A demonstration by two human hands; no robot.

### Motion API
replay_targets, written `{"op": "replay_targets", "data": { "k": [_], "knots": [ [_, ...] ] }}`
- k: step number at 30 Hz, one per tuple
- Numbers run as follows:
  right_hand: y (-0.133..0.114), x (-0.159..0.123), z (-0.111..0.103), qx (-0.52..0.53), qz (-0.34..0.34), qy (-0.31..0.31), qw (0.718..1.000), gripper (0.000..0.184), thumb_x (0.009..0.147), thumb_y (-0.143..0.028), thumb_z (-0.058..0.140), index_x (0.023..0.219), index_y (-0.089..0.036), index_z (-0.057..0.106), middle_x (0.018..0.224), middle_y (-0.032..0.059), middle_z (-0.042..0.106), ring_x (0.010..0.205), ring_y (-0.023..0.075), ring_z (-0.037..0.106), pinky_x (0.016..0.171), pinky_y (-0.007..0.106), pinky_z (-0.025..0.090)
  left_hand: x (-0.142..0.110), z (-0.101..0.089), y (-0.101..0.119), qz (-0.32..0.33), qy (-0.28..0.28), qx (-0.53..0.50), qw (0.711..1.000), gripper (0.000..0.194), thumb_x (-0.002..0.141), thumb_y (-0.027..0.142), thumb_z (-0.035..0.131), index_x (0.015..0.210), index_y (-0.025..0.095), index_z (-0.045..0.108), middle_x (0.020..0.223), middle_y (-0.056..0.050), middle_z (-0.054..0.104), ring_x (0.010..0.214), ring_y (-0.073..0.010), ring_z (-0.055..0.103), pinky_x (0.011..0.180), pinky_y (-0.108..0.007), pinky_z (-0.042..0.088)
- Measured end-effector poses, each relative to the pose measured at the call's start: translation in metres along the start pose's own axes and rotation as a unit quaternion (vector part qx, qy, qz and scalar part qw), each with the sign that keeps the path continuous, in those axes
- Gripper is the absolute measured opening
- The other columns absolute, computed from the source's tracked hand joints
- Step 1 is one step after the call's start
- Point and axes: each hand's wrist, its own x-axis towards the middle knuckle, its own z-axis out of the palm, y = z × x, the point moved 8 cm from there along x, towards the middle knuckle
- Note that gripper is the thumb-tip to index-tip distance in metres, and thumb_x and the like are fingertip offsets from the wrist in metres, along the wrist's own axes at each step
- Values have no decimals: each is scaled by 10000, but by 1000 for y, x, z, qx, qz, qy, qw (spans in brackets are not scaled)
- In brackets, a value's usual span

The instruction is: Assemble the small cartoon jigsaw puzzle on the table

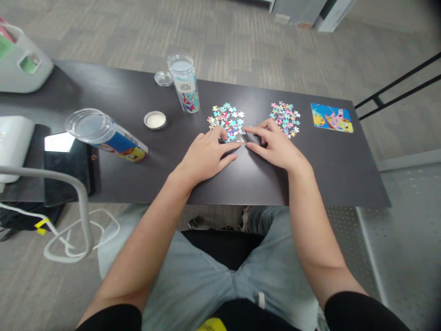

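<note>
My left hand (207, 154) rests at the near edge of a loose pile of small jigsaw pieces (228, 117), its index finger and thumb stretched out and apart. Across from it, my right hand (277, 146) touches the same pile's right side with an extended index finger, the thumb held away from it. Between the two hands lie a few pale pieces (240, 140). A second jigsaw pile (285, 117) is spread just beyond my right hand. Farther right lies a flat cartoon picture card (332, 118), mostly blue and yellow.
A clear-topped printed canister (186, 85) stands behind the left pile, near a clear lid (163, 79) and a white lid (155, 120). Another canister (113, 138) stands at left, beside a dark tablet (67, 165). A grey tube (84, 211) and white cable (99, 236) hang at the front left.
</note>
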Motion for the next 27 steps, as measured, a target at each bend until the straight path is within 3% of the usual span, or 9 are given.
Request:
{"op": "replay_targets", "data": {
  "k": [4, 7, 10, 14, 17, 21, 24, 27],
  "knots": [
    [-4, 2, -1, -8, 3, -3, 1000, 569, 1162, -383, 835, 1721, -292, 891, 1472, 148, 740, 1068, 331, 775, 1200, 571, 743, -4, -6, -2, 27, -1, -64, 998, 365, 1241, 437, 779, 1523, 366, 1000, 1535, -135, 791, 1331, -395, 824, 1153, -545, 632],
    [-4, 4, -2, -17, 18, -7, 1000, 589, 1150, -357, 847, 1738, -332, 873, 1474, 136, 766, 1048, 330, 784, 1187, 568, 751, -3, -11, -4, -3, 23, -75, 997, 359, 1186, 441, 870, 1503, 309, 973, 1502, -122, 814, 1235, -364, 845, 1107, -506, 662],
    [1, 5, -5, -23, 43, 5, 999, 627, 1139, -358, 860, 1760, -275, 840, 1439, 142, 799, 930, 296, 781, 1141, 557, 770, 0, -10, 0, -29, 29, -55, 998, 386, 1154, 470, 930, 1496, 294, 955, 1475, -119, 822, 1152, -354, 844, 1092, -508, 672],
    [5, 5, -8, -22, 42, 20, 999, 486, 1139, -320, 855, 1619, -265, 910, 1301, 115, 808, 852, 269, 785, 1098, 553, 780, 3, -6, 5, -20, 22, -59, 998, 255, 1219, 414, 818, 1386, 317, 986, 1471, -117, 818, 1178, -359, 845, 1104, -531, 660],
    [5, 5, -10, -10, 32, 24, 999, 425, 1128, -257, 851, 1543, -273, 943, 1204, 94, 803, 911, 286, 808, 1082, 548, 775, 3, -5, 3, -2, 12, -89, 996, 276, 1231, 355, 743, 1333, 329, 998, 1497, -120, 805, 1289, -371, 839, 1159, -545, 649],
    [5, 7, -10, 4, 19, 18, 1000, 438, 1145, -249, 844, 1568, -188, 939, 1136, 120, 805, 1012, 335, 831, 1098, 580, 771, 2, -5, 2, 24, -5, -122, 992, 299, 1210, 306, 711, 1260, 330, 1005, 1445, -116, 812, 1338, -371, 831, 1187, -546, 636],
    [8, 8, -9, -19, 42, 19, 999, 546, 1137, -233, 833, 1677, -200, 900, 1197, 127, 828, 1015, 337, 853, 1144, 593, 778, 1, -7, 1, 20, 2, -145, 989, 307, 1198, 300, 691, 1266, 311, 990, 1422, -110, 813, 1215, -333, 841, 1139, -520, 644],
    [6, 8, -7, -33, 47, 22, 998, 502, 1150, -242, 816, 1636, -205, 934, 1172, 131, 817, 1033, 353, 870, 1138, 594, 782, 0, -10, 2, 13, 23, -154, 988, 288, 1167, 365, 749, 1319, 245, 961, 1365, -118, 814, 996, -296, 802, 1005, -506, 648]
  ]
}}
